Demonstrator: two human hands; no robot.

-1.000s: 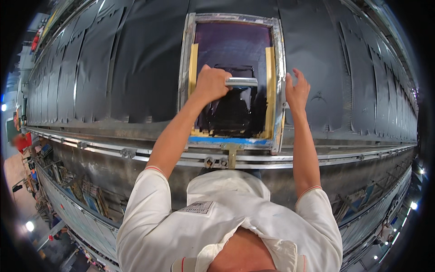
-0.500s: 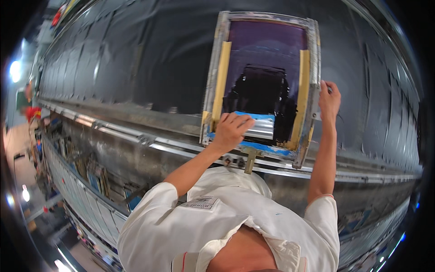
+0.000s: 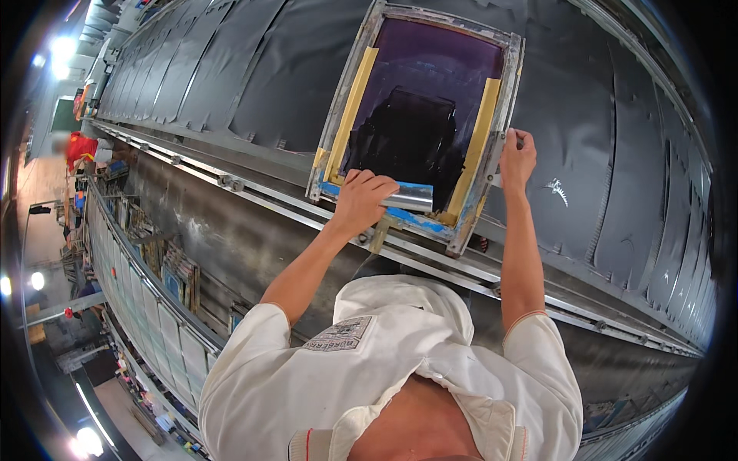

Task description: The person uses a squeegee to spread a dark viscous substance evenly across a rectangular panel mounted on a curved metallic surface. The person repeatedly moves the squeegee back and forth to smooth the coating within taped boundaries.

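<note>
A screen-printing frame (image 3: 345,98) lies tilted slightly across the long dark-sheeted table, with a purple mesh (image 3: 438,54) and yellow tape strips along its inner sides. Glossy black ink (image 3: 407,127) covers the mesh's middle and near part. My left hand (image 3: 363,201) is closed around the left end of a squeegee (image 3: 413,197), silver with blue smears, at the frame's near end. My right hand (image 3: 519,159) grips the frame's right side rail with bent fingers. A small bracket (image 3: 378,237) juts from the frame's near edge, over the table's rail.
Metal rails (image 3: 269,207) run along the table's near edge, just before my body. A white feather-like mark (image 3: 556,190) is on the dark sheet right of my right hand. Stacked frames (image 3: 178,276) stand on a lower rack at left. A person in red (image 3: 81,150) is far left.
The frame has shifted left with both hands still on it, and the view has turned. A white mark now shows on the sheet right of the frame.
</note>
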